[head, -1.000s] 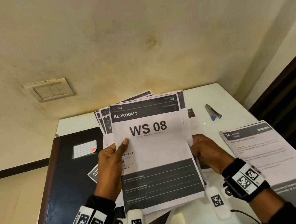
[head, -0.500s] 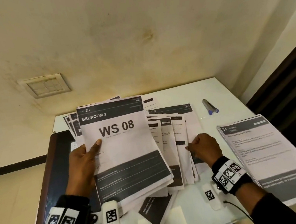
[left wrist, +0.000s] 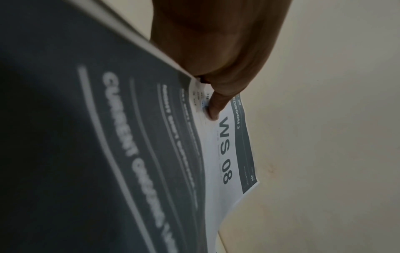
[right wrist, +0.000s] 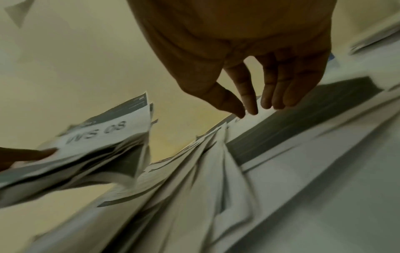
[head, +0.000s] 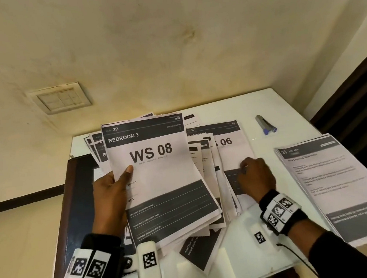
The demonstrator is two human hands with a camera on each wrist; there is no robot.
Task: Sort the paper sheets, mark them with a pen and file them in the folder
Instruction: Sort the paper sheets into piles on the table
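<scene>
My left hand (head: 111, 198) has swung its pinched stack (head: 159, 181) leftward, uncovering fanned sheets (head: 229, 157); my right hand (head: 257, 180) spreads relaxed fingers on them, sorting underway.

Two hands (head: 110, 199) (head: 257, 177), one pen (head: 266, 124), one folder (head: 75, 194) (sheets uncountable).

Sheets (head: 159, 174): being held as a raised, tilted stack
Pen (head: 265, 124): lying capped
Folder (head: 78, 193): lying closed
</scene>
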